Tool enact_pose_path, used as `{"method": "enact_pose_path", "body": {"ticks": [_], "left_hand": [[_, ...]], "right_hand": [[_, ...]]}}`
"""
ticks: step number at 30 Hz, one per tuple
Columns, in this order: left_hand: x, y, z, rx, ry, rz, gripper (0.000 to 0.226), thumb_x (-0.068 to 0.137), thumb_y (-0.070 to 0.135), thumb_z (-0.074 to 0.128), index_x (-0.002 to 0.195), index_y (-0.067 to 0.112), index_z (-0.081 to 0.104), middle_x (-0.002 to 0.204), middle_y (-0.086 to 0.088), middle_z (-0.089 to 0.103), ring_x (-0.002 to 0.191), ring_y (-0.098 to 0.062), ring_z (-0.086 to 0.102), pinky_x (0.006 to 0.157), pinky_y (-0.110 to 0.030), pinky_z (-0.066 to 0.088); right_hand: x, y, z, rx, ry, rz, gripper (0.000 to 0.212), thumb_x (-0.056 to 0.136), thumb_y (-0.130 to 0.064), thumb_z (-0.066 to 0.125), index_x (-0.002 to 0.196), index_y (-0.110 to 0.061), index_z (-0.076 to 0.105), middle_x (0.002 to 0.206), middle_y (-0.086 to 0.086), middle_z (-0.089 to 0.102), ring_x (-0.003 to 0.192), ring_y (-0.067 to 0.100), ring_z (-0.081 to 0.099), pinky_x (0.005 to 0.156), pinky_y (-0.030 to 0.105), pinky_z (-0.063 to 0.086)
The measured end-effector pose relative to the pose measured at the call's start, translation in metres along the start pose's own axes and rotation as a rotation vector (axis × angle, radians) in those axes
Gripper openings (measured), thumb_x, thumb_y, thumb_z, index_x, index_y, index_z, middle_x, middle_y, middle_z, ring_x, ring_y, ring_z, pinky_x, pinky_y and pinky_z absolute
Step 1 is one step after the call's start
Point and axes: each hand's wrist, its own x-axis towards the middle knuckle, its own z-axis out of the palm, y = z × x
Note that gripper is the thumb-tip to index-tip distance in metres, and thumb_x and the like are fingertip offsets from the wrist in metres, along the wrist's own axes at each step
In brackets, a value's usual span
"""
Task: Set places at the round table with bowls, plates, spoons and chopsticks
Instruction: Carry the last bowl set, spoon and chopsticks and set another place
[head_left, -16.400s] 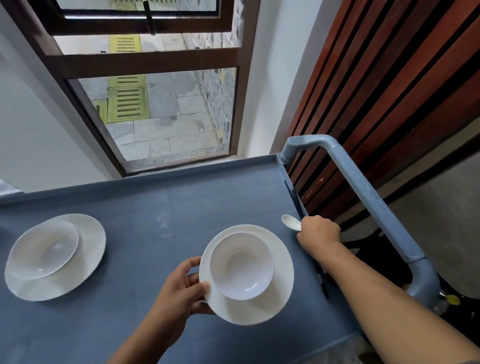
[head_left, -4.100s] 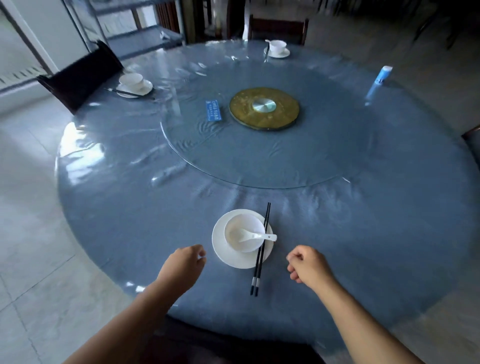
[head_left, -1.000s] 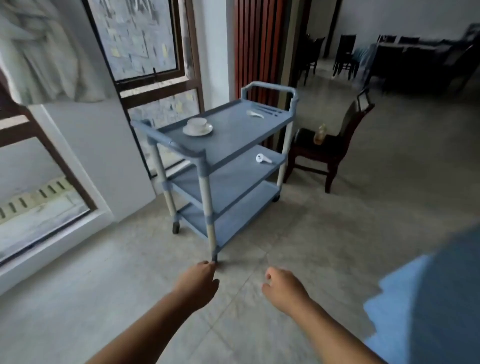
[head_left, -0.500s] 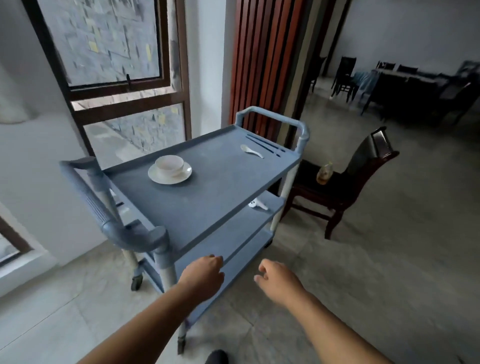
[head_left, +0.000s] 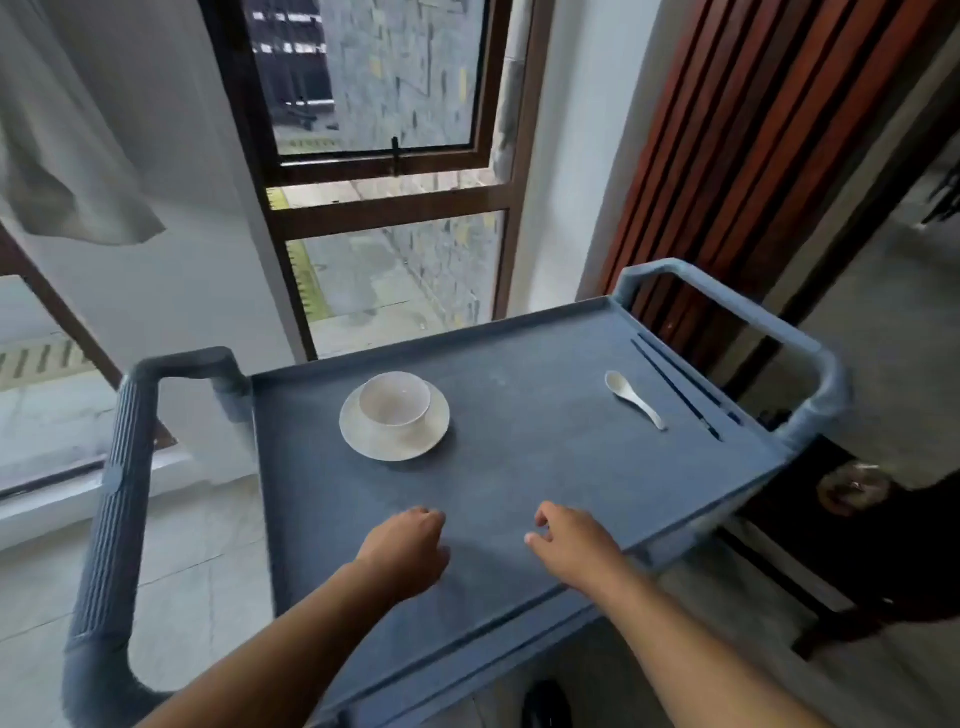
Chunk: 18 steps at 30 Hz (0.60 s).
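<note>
Head view. Both forearms reached out over the near part of the grey-blue cart (head_left: 519, 483).

1. The left hand (head_left: 402, 551) hovered knuckles-up above the cart's top shelf. Its fingers (head_left: 428, 519) were loosely curled, narrow, and held nothing.
2. The right hand (head_left: 571, 540) was level with it, just beside it on the right. Its fingers (head_left: 543, 519) were likewise loosely curled and held nothing. Whether either hand touched the shelf could not be told.
3. 1 white bowl (head_left: 395, 400) stood upright on 1 white plate (head_left: 363, 441), ahead of the left fingers and well apart from them.
4. 1 white spoon (head_left: 635, 401) lay flat on the shelf, ahead and to the right of the right fingers, its handle pointing toward the near right corner.
5. 1 pair of dark chopsticks (head_left: 675, 389) lay just beyond the spoon, along the shelf's right edge, further from the fingers than the spoon.
6. A ribbed cart handle (head_left: 111, 499) rose left of the left fingers; a second handle (head_left: 779, 332) stood beyond the chopsticks.
7. A dark-framed window (head_left: 374, 104) stood behind the cart, far ahead of the fingers. A dark wooden chair (head_left: 857, 571) stood to the right of the right fingers, past the cart's corner.
</note>
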Motion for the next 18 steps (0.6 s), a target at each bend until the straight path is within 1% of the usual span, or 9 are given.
{"method": "enact_pose_path", "body": {"ticks": [4,8,10,12,14,16,18], "left_hand": [[0.027,-0.012,-0.003,-0.104,0.064,-0.284,0.029,0.090,0.034,0.049,0.108,0.013,0.060,0.114,-0.004,0.063,0.106,-0.027,0.062,0.084,-0.039,0.053],[0.034,-0.022,-0.007,-0.193,0.121,-0.503,0.036,0.087,0.042,0.051,0.110,0.016,0.061,0.109,0.000,0.065,0.103,-0.023,0.063,0.081,-0.037,0.052],[0.036,-0.029,-0.009,-0.239,0.140,-0.579,0.037,0.087,0.044,0.053,0.109,0.016,0.062,0.109,0.000,0.065,0.102,-0.023,0.063,0.081,-0.036,0.052],[0.041,-0.040,-0.011,-0.275,0.166,-0.629,0.040,0.089,0.046,0.055,0.113,0.015,0.063,0.112,0.000,0.066,0.102,-0.021,0.063,0.083,-0.035,0.052],[0.048,-0.052,-0.015,-0.319,0.211,-0.676,0.043,0.090,0.046,0.056,0.118,0.014,0.063,0.115,-0.002,0.067,0.105,-0.021,0.064,0.087,-0.034,0.051],[0.060,-0.069,-0.020,-0.387,0.275,-0.733,0.043,0.092,0.041,0.058,0.124,0.013,0.061,0.119,-0.004,0.068,0.108,-0.023,0.064,0.090,-0.035,0.051],[0.073,-0.084,-0.028,-0.455,0.331,-0.783,0.043,0.092,0.036,0.060,0.126,0.011,0.059,0.118,-0.007,0.069,0.107,-0.027,0.064,0.089,-0.035,0.051]], "right_hand": [[0.081,-0.002,-0.011,-0.032,-0.101,-0.157,0.038,0.091,-0.046,0.058,0.117,-0.018,0.058,0.117,0.006,0.067,0.110,0.026,0.061,0.086,0.030,0.046],[0.135,-0.018,-0.021,-0.075,-0.187,-0.263,0.040,0.091,-0.048,0.057,0.117,-0.017,0.058,0.116,0.005,0.067,0.110,0.026,0.060,0.083,0.031,0.045],[0.155,-0.026,-0.024,-0.084,-0.214,-0.281,0.039,0.091,-0.049,0.057,0.114,-0.017,0.057,0.112,0.004,0.067,0.108,0.027,0.060,0.080,0.031,0.044],[0.173,-0.033,-0.026,-0.068,-0.239,-0.278,0.038,0.091,-0.050,0.057,0.109,-0.018,0.058,0.108,0.002,0.067,0.103,0.025,0.061,0.076,0.030,0.043],[0.190,-0.043,-0.028,-0.020,-0.256,-0.266,0.035,0.091,-0.049,0.058,0.104,-0.017,0.058,0.103,0.001,0.066,0.099,0.025,0.062,0.076,0.031,0.046],[0.208,-0.055,-0.028,0.025,-0.262,-0.261,0.033,0.091,-0.049,0.057,0.100,-0.017,0.057,0.099,0.002,0.068,0.094,0.025,0.065,0.079,0.033,0.050],[0.222,-0.069,-0.027,0.079,-0.271,-0.248,0.032,0.092,-0.048,0.056,0.097,-0.017,0.054,0.091,0.004,0.071,0.082,0.026,0.069,0.079,0.037,0.055]]}}
